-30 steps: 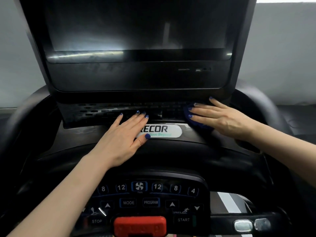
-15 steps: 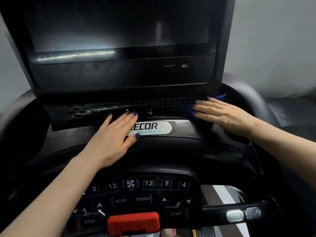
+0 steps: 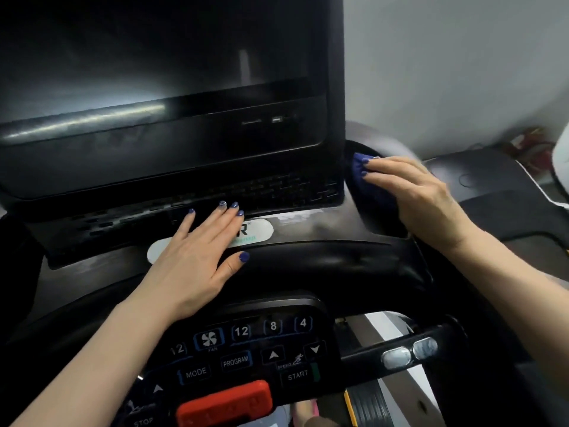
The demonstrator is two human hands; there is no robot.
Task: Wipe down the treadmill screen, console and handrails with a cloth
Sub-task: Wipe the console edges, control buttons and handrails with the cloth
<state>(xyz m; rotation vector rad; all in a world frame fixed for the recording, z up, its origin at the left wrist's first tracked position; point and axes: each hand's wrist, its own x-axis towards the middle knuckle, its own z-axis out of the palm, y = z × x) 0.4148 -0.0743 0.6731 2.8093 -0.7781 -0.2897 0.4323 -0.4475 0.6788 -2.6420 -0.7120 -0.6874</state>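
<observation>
The right hand [image 3: 421, 201] presses a crumpled blue cloth [image 3: 366, 180] under flat fingers against the black plastic console [image 3: 323, 257], just right of the dark glossy screen [image 3: 154, 72]. The left hand [image 3: 197, 257] rests spread on the console. Console wiping looks underway; the handrails probably remain.

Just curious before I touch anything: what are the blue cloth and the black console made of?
The blue cloth looks like soft fabric, perhaps microfibre, bunched under the right hand. The console seems to be moulded plastic with a semi-gloss finish, since it shows soft reflections.
</observation>
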